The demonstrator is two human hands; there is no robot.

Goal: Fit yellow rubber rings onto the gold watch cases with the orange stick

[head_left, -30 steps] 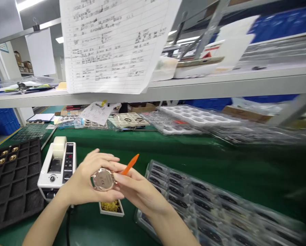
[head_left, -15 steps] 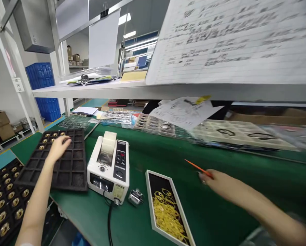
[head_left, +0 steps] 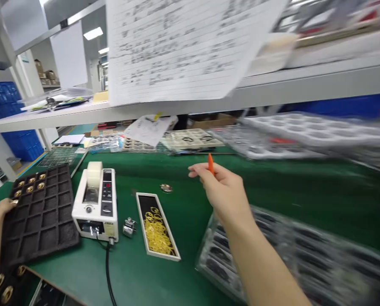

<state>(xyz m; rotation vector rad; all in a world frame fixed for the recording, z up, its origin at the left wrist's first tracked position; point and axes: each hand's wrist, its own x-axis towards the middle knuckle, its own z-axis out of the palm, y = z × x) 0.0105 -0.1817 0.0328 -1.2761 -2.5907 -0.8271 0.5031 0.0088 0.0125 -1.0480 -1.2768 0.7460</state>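
Note:
At the left edge my left hand (head_left: 4, 208) has its fingertips closed on a small gold-coloured ring (head_left: 14, 202). The ring is at the left side of a black compartment tray (head_left: 48, 216), whose far cells hold several similar gold rings (head_left: 30, 189). My right hand (head_left: 223, 187) is closed round a slim orange tool (head_left: 210, 163). Only the tool's upper end shows above the fingers, so its kind is unclear. A small round metal piece (head_left: 166, 188) lies on the green mat, left of my right hand and apart from it.
A white tape dispenser (head_left: 96, 204) stands beside the black tray, its cable running forward. Right of it are a small metal device (head_left: 129, 227) and a white-rimmed tray (head_left: 139, 212) of yellow bands. Clear plastic trays (head_left: 291, 250) lie under my right forearm. A shelf (head_left: 91, 115) crosses above.
The view has swung right. My left hand has moved from the tray's far cells to its left side. The metal piece near my right fingers now lies apart on the mat; plastic trays have come into view.

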